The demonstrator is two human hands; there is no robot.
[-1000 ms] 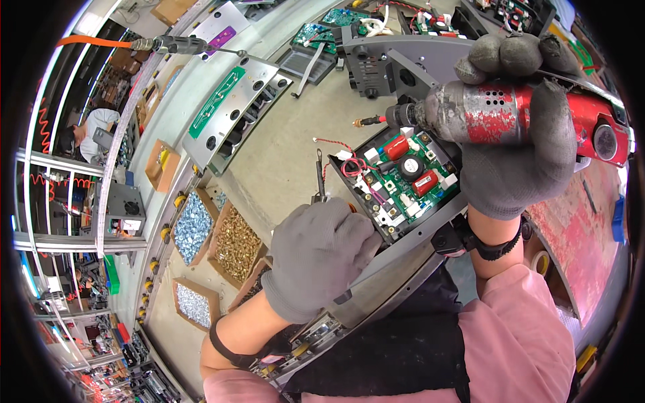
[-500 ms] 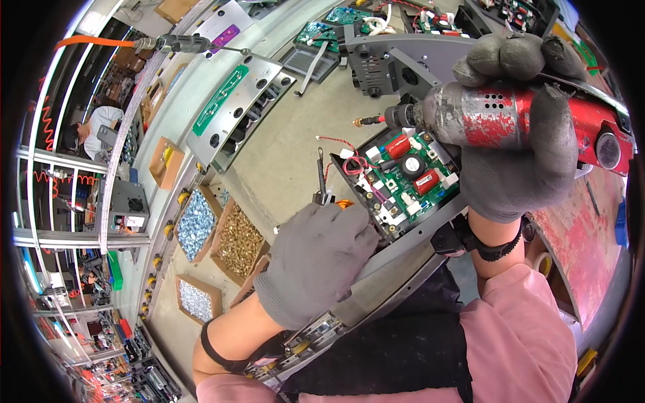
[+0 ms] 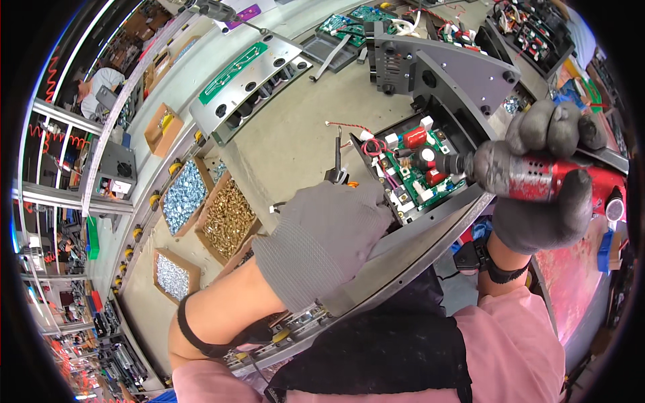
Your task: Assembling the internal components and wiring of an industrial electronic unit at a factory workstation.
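Note:
My right hand, in a grey glove, is wrapped round a worn red power screwdriver. Its bit points left over a green circuit board with red and black cylindrical parts; a small brass-coloured piece shows at the tip. Whether the tip touches the board I cannot tell. The board sits inside a dark metal casing, tilted on the bench's near edge. At the casing's lower left edge, my gloved left hand closes on it, its fingertips partly hidden. Beside that hand rises a black cable with a metal lug.
Cardboard trays of silver screws, brass screws and small silver parts stand at left. A metal panel with a green strip lies beyond, near a dark vented housing. At far left a person sits.
My right hand has lowered the screwdriver, so its tip now lies over the board instead of to its upper left. My view has shifted slightly; the left hand stays at the casing's edge.

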